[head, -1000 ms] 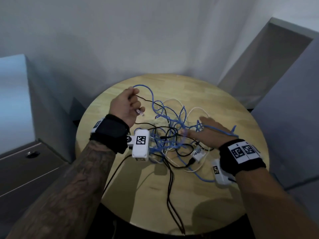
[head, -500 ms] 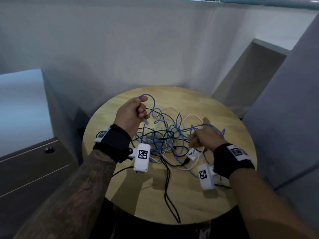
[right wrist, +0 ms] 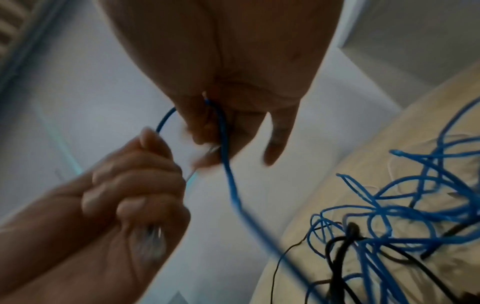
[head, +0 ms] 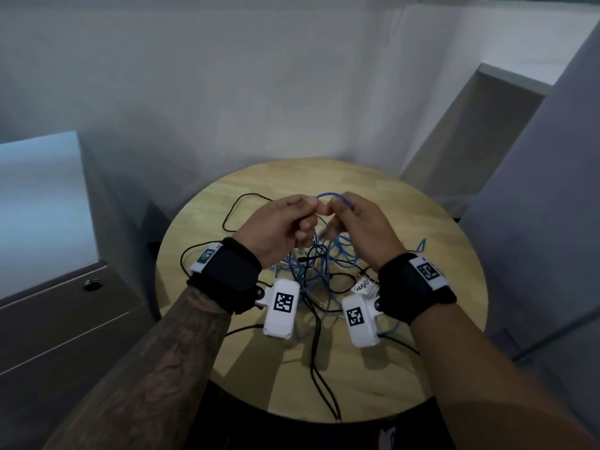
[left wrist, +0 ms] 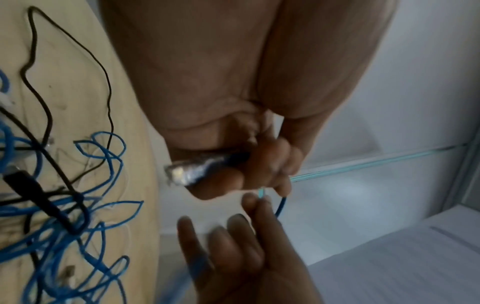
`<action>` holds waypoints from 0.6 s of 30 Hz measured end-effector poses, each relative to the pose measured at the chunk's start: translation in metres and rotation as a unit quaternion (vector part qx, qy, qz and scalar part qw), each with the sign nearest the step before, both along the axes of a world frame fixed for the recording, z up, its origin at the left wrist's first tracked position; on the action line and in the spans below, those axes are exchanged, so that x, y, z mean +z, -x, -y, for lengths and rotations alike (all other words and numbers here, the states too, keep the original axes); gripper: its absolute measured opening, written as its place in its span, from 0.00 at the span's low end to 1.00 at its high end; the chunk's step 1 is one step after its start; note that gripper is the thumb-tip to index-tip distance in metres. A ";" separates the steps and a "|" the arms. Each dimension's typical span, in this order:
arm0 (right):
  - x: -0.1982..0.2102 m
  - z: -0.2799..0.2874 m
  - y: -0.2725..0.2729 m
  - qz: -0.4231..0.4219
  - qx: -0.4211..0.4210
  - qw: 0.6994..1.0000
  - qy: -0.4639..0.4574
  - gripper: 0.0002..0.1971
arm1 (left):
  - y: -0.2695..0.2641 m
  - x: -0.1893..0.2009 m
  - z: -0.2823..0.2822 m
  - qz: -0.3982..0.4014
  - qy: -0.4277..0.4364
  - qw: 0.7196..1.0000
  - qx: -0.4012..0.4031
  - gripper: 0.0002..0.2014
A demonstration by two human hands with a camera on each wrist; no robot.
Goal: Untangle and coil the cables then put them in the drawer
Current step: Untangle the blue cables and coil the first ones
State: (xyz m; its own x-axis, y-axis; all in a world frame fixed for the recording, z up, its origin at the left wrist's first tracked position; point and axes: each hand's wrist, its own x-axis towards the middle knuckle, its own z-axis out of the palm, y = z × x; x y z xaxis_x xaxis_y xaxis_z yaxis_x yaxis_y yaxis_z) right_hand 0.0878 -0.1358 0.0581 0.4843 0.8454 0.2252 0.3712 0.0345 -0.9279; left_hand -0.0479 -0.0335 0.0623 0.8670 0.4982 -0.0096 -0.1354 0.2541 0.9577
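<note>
Where both hands meet above the round worktop, a short arc of the blue cable bridges them. The left hand is curled round the cable near its plug, a detail only the left wrist view shows. The right hand pinches the cable, the strand running down from its fingers to the tangle mid-worktop. Blue, black and white strands mix there; their count cannot be told. One black cable trails over the near edge. The far rim lies bare. A cabinet with two drawer fronts stands left.
</note>
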 end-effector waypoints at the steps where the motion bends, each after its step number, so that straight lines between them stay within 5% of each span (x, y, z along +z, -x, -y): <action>1: 0.002 -0.001 -0.004 -0.036 -0.014 0.999 -0.005 0.10 | 0.000 -0.001 0.001 -0.025 0.004 1.000 0.000 0.13; 4: 0.007 0.000 -0.011 -0.085 -0.056 0.994 -0.025 0.07 | 0.004 0.002 0.002 -0.052 0.066 0.995 -0.049 0.14; 7: -0.001 0.001 -0.007 -0.170 -0.022 0.985 -0.023 0.09 | 0.006 0.010 0.001 0.061 0.158 0.982 -0.084 0.09; 12: -0.025 0.012 0.016 -0.005 0.079 0.994 0.072 0.11 | 0.009 0.008 -0.005 0.148 0.157 0.976 -0.001 0.11; 18: -0.027 0.025 0.034 0.157 0.113 0.977 0.095 0.12 | 0.012 -0.007 -0.016 0.112 0.052 0.985 0.123 0.10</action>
